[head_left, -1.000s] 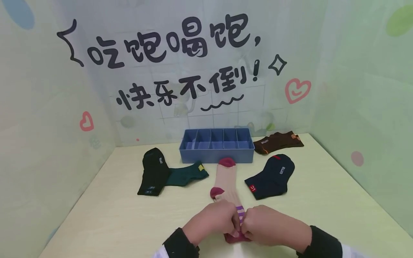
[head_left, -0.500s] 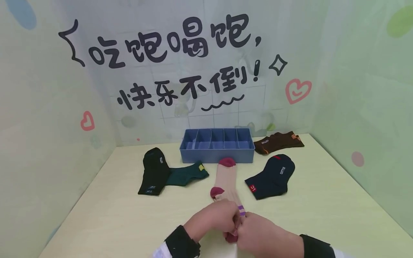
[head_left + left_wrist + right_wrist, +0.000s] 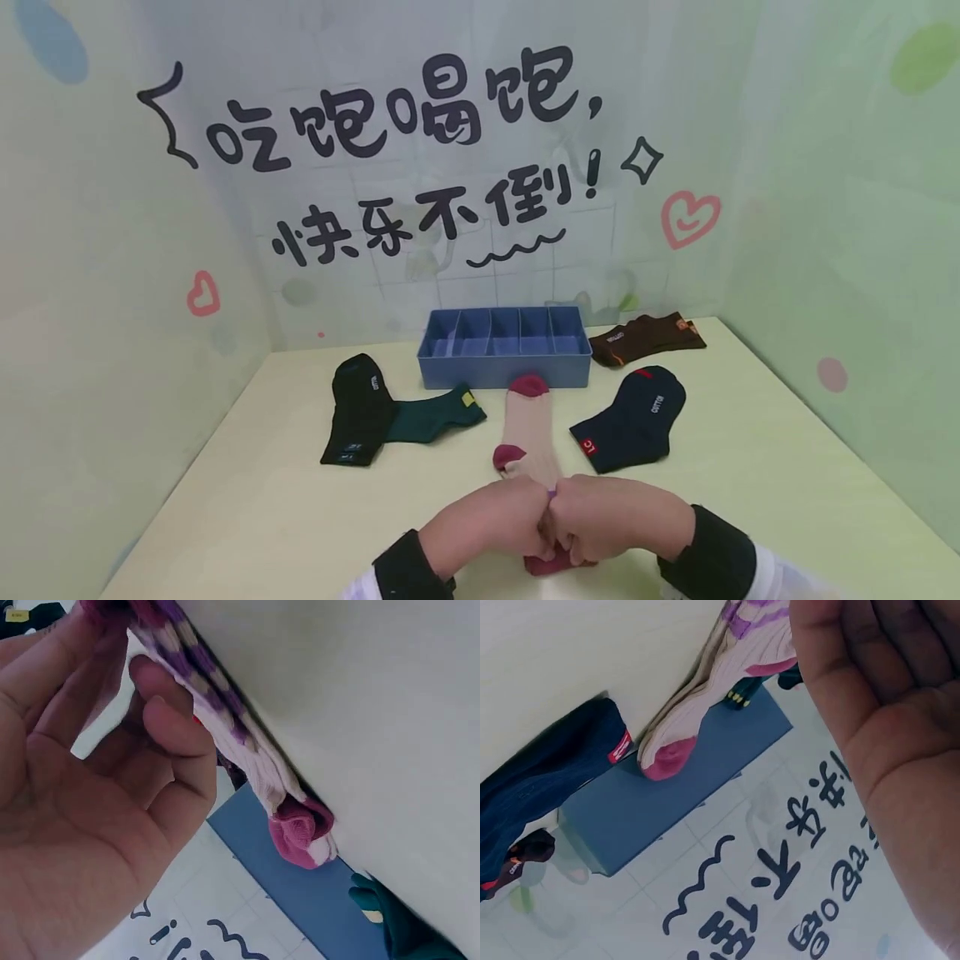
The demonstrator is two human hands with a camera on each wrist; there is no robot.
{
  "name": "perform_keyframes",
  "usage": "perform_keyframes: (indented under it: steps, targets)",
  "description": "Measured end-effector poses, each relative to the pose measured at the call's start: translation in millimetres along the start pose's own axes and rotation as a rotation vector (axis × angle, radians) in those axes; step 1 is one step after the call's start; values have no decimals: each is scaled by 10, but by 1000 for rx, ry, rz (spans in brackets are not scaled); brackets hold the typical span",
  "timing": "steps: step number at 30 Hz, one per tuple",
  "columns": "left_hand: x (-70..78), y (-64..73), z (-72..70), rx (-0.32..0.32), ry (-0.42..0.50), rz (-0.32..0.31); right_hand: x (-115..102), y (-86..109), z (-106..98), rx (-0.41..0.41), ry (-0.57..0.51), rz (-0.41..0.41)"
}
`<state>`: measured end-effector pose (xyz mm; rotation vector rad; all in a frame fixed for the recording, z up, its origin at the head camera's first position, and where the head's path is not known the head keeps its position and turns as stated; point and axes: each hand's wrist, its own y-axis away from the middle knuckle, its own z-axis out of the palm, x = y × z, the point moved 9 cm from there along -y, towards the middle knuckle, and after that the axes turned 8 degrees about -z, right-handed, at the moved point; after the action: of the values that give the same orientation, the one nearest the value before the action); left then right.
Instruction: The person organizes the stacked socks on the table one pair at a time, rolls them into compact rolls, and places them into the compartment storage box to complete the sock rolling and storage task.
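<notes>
At the left of the desk (image 3: 225,517), a black sock (image 3: 354,425) lies flat, its cuff directed toward the person. It overlaps one end of a green sock (image 3: 427,418), which extends to the right and carries a yellow patch near its cuff.

The left hand (image 3: 498,517) enters from a black-banded sleeve (image 3: 408,567). Its grip is closed: the fingers pinch the burgundy cuff of a pink sock (image 3: 528,429). In the left wrist view, two further fingertips curl beside the purple stripes.

The pink sock lies lengthwise at the centre, between the hands and a blue tray (image 3: 465,372) divided into five compartments. Its burgundy toe points to the tray's front wall; contact there cannot be confirmed. The left wrist view shows the striped section in more than one layer.

The right hand (image 3: 618,517) meets the left hand above the stripes. Its grip is also closed, fingers curled on the same cuff; the fingertips are out of frame in the right wrist view.

To the right, a navy sock (image 3: 633,425) with red labels lies apart from the pink sock. Behind it, a brown sock (image 3: 648,337) rests just beside the tray's right end.
</notes>
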<state>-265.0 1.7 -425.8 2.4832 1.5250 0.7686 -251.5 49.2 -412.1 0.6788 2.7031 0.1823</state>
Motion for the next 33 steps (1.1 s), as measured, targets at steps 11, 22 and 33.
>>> perform_keyframes:
  steps: [11,22,33]
  targets:
    - [-67,-36,40,-104,61,109,293,-47,78,-6,-314,62]
    - [85,52,43,-66,-173,186,412,-42,75,49,-375,45]
    - [56,79,79,-80,-103,124,-39,79,-6,123,76,-15]
